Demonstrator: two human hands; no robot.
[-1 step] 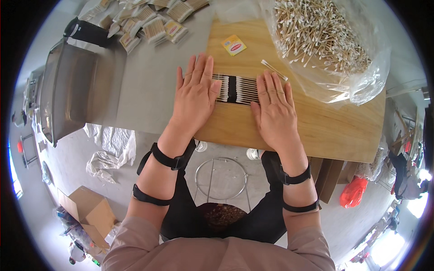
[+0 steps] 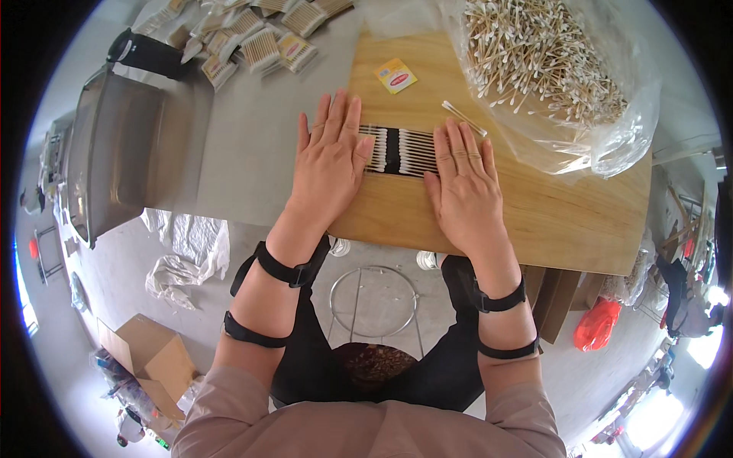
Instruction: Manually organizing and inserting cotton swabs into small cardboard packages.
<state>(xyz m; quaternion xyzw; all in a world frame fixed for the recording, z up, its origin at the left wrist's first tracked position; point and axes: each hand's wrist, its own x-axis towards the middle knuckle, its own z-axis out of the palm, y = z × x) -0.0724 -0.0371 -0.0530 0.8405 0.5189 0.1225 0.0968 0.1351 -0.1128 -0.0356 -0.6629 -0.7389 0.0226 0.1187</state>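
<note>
Two rows of cotton swabs [image 2: 418, 153] lie side by side across a black strip [image 2: 392, 151] on the wooden board, their white tips facing each other at the middle. My left hand [image 2: 330, 156] rests flat over the outer end of the left row, fingers stretched out and thumb on the swabs. Flat at the outer end of the right row is my right hand [image 2: 466, 179], its fingers extended. Just beyond its fingertips lie a couple of loose swabs [image 2: 463, 118]. A small yellow card [image 2: 395, 76] lies farther back, between the hands.
An open clear plastic bag [image 2: 603, 149] full of loose swabs stands at the back right. Packed swab bundles [image 2: 259, 50] pile up at the back left. A translucent grey bin [image 2: 114, 153] and a black cylindrical object [image 2: 149, 55] are at the left. A round-topped stool [image 2: 374, 301] stands below the table edge.
</note>
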